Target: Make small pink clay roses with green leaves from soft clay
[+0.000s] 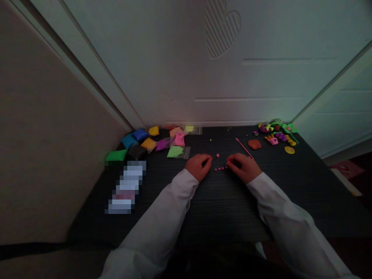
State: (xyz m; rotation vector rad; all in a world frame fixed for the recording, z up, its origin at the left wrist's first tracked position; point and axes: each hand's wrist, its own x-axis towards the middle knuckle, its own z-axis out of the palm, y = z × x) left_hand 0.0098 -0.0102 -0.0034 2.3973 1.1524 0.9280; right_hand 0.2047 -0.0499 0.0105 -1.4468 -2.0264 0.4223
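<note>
Pink balls [219, 169] sit in a row at your 12 o'clock, pink lump [217, 155] just beyond. Left hand [199, 166] at the row's 9, right hand [244, 167] at its 3, both near-pinched; can't tell if gripping. Probably ball-placing; next calls for gentle spacing.

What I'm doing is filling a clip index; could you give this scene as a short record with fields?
Centre: row of small pink balls, larger pink lump beyond
Left hand: fingers curled, left of the row; grip unclear
Right hand: fingers at the row's right end; grip unclear
Right side: pink stick, flat orange-brown lump
Left side: green packet, blue packet
Surface: dark table
</note>
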